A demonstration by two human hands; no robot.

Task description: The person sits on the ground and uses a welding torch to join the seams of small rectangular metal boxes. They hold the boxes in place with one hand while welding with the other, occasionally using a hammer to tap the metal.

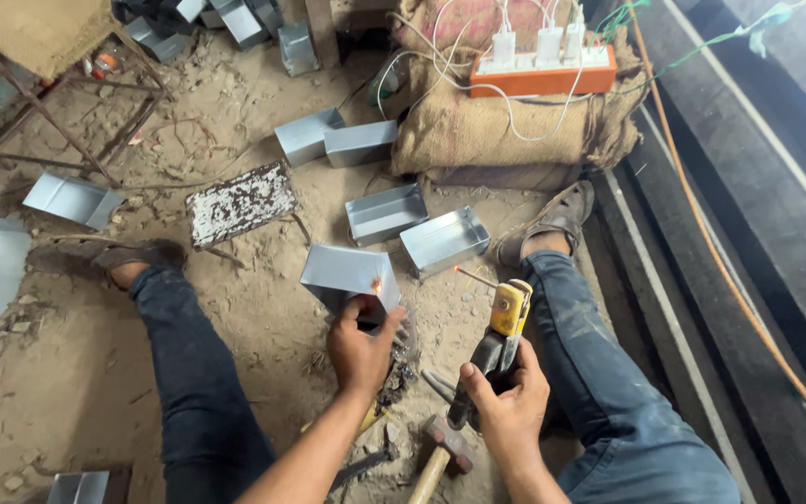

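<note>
Glowing orange at one corner, folded grey metal box [349, 276] tilts in left hand [361, 347].

So the person's sitting on the dirt floor [263, 355], legs spread, a folded sheet-metal box [347, 273] between the knees with the left hand [361, 350] on it. The right hand [506, 401] is just right of that, gripping an electrode holder [499, 341]. A hammer [442, 453] lies in front of it. Two finished metal boxes [417, 227] sit beyond, a power strip [545, 73] on sacks [478, 131] behind them.
</note>
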